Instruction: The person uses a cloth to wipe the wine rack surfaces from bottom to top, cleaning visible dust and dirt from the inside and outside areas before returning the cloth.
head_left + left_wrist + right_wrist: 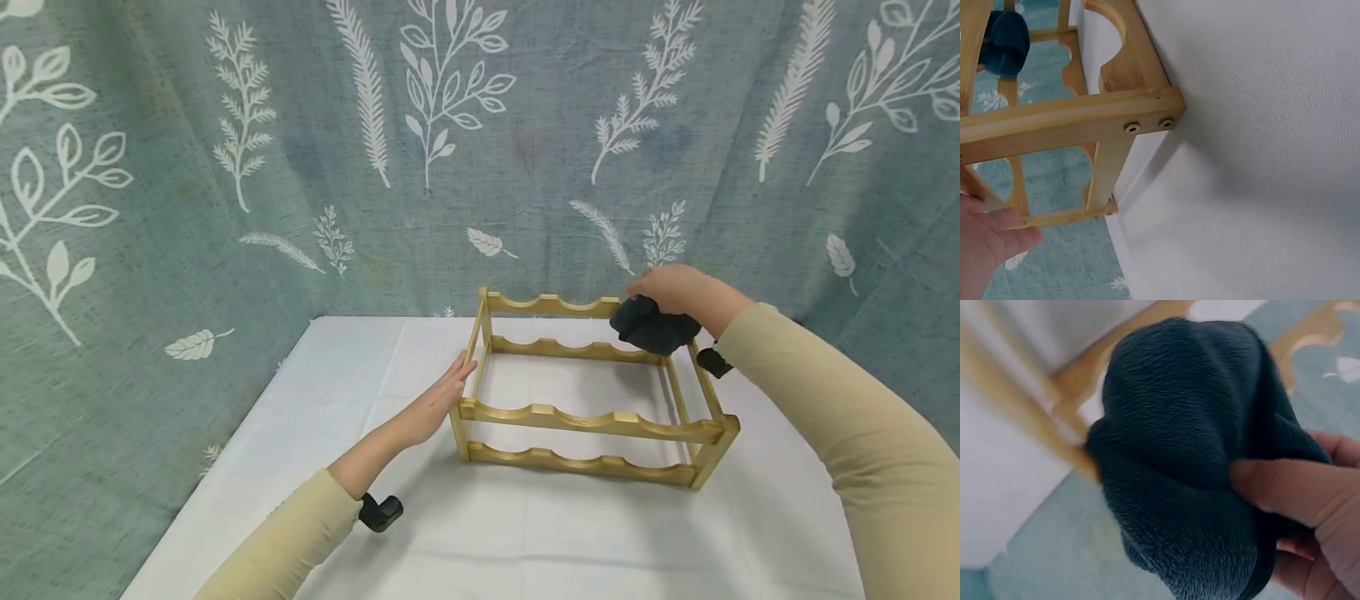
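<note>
A two-tier wooden rack with scalloped rails [551, 414] stands on the white-covered table. My right hand [678, 290] pinches a bunched, dark teal cloth [651, 327] at the rack's back right corner. The right wrist view shows the thumb [1285, 487] pressing into the fuzzy cloth [1179, 444], other fingers behind it. At the rack's left side, my left hand [437, 398] has its fingers extended, fingertips right at the upper side bar. In the left wrist view, that hand [988, 240] appears beside the wooden frame [1072, 122], partly cut off by the picture's edge.
A white cloth [360, 367] covers the table. Behind it and along the left hangs a grey-green curtain [300, 167] with white leaf prints. Black wrist-worn devices [381, 512] sit below both wrists. Screw heads [1132, 128] show on the rack's end.
</note>
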Tool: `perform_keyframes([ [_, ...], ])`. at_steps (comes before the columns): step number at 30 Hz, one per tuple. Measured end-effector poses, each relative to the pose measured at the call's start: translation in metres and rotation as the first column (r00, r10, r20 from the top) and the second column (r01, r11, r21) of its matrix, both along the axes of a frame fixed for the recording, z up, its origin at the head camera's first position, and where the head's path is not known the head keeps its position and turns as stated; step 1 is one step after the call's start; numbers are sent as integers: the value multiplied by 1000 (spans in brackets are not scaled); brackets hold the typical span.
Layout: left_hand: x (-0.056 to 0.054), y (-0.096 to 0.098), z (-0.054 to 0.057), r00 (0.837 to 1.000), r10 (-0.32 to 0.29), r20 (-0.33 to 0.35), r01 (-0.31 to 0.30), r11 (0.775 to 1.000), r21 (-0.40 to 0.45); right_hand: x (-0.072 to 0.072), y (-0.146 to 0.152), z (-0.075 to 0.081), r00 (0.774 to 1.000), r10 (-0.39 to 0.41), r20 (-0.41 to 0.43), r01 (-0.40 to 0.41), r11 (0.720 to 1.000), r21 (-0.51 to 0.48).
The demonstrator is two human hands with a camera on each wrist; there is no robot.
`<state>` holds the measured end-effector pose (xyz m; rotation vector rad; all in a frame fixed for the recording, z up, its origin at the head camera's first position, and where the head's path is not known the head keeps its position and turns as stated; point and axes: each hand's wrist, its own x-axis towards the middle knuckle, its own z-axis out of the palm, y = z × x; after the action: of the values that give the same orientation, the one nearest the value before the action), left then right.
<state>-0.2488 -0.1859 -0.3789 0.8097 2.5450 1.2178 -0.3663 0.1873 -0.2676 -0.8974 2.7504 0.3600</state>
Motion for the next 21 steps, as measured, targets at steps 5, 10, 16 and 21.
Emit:
perform_keyframes([
  [5,0,1,-2,1000,-4,3,4,1000,11,4,-11,1,998,45,41,-35,977,-211],
  [10,-1,2,-1,1000,-8,3,8,1000,10,9,-54,-6,996,79,-28,-83,891,-446],
  [16,-2,5,1,1000,-3,10,2,1000,17,7,-113,-28,978,90,-189,-178,833,-524],
  [21,-2,10,0,1000,-13,15,13,1000,11,5,-113,-40,969,59,-242,-143,926,-348],
])
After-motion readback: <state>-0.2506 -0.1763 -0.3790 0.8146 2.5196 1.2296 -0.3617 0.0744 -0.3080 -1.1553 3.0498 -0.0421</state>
